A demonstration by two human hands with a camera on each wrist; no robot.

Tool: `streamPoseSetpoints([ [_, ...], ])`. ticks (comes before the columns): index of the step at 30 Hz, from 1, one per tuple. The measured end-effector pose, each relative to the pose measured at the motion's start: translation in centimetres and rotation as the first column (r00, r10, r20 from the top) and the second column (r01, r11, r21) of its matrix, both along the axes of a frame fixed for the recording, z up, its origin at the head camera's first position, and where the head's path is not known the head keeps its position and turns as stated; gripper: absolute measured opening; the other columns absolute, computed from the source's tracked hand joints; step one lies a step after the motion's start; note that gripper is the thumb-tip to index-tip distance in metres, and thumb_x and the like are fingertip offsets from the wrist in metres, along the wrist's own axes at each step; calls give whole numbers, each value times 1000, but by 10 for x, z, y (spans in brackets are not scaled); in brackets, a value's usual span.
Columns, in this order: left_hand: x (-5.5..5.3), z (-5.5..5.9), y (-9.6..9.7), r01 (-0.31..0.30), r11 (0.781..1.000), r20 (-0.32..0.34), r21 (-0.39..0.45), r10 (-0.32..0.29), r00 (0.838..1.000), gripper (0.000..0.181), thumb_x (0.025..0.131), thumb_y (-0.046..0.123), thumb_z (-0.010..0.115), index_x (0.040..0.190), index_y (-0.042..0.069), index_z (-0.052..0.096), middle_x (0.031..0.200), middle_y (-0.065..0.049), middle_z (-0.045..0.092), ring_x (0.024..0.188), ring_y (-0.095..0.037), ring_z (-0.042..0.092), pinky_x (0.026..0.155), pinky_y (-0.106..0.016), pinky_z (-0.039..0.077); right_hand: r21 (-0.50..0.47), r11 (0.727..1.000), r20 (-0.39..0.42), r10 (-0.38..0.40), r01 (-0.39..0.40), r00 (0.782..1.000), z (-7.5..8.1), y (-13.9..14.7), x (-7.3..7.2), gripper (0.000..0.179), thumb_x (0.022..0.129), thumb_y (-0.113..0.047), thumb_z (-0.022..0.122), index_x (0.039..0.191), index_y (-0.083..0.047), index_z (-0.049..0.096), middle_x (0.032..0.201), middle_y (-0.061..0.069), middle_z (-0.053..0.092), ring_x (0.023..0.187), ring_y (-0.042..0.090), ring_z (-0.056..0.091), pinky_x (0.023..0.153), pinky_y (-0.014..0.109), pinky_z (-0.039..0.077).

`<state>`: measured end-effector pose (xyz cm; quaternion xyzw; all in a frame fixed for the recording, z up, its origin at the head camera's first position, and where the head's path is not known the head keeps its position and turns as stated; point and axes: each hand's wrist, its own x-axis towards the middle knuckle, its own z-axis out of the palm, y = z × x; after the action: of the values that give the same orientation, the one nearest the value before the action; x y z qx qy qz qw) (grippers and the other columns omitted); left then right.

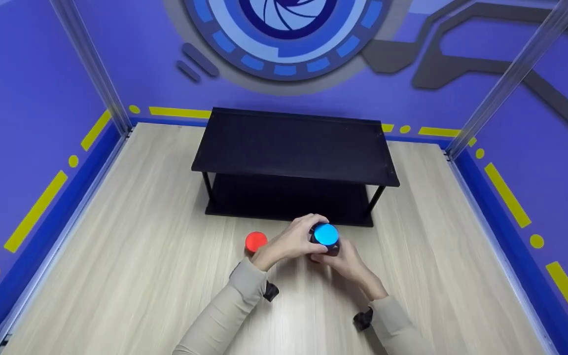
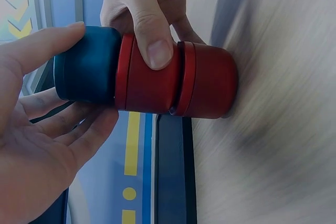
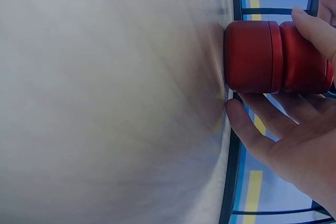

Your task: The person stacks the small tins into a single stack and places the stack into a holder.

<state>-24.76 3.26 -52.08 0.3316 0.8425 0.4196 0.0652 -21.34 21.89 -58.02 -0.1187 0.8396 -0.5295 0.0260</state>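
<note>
Purple-blue walls (image 1: pixel 131 54), pale tabletop (image 1: pixel 131 222), black shelf (image 1: pixel 294 148) beyond hands (image 1: pixel 296 240) in a grip round a blue-and-red canister stack (image 2: pixel 144 88)

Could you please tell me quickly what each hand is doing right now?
Left hand: holding the blue canister.
Right hand: holding the red canister directly beneath it.

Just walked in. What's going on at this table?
A person's left hand grips a blue, metallic-looking cylindrical canister at the top of a three-high stack. The right hand holds the middle red, metallic-looking cylindrical canister, while the matching bottom red canister appears to rest on the light wood-grain table. Another red-topped round canister stands apart, left of the stack. A black two-tier rectangular shelf is behind them.
</note>
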Motion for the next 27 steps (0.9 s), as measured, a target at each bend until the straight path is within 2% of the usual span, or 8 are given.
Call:
streamPoseSetpoints([
  [7,0,0,0,-6,1000,1,-5,6,1000,57,78,23,78,127,9,56,122,-5,61,112,-19,57,98,-31,46,25,1000,-7,-4,5,1000,0,0,-1,66,75,-22,83,130,-3,53,123,10,65,117,24,60,103,44,45],
  [9,0,0,0,-9,1000,10,-6,9,1000,57,78,23,78,128,9,56,124,-5,60,113,-19,56,99,-32,45,29,999,-5,-14,14,1000,1,-1,0,66,75,-19,83,130,-1,52,123,13,65,117,27,59,103,46,44],
  [16,1,-3,-1,-6,1000,24,9,5,1000,58,77,24,78,128,8,56,124,-5,61,112,-18,57,99,-30,45,56,998,-36,-14,16,999,-2,0,1,63,75,-25,82,128,-3,55,120,8,66,114,21,61,100,35,47],
  [20,2,-3,-1,-5,1000,29,15,5,1000,58,77,24,78,129,9,55,125,-4,60,112,-17,57,99,-29,45,66,998,-39,-13,16,999,-2,1,1,63,75,-27,83,127,-4,56,118,7,67,113,20,61,99,34,48],
  [27,3,-1,-9,-9,1000,49,-15,9,999,69,78,30,78,139,16,47,137,-4,54,125,-23,52,105,-41,42,66,998,-39,-9,11,999,0,1,1,58,74,-28,83,123,-6,59,115,5,68,110,19,62,96,31,49],
])
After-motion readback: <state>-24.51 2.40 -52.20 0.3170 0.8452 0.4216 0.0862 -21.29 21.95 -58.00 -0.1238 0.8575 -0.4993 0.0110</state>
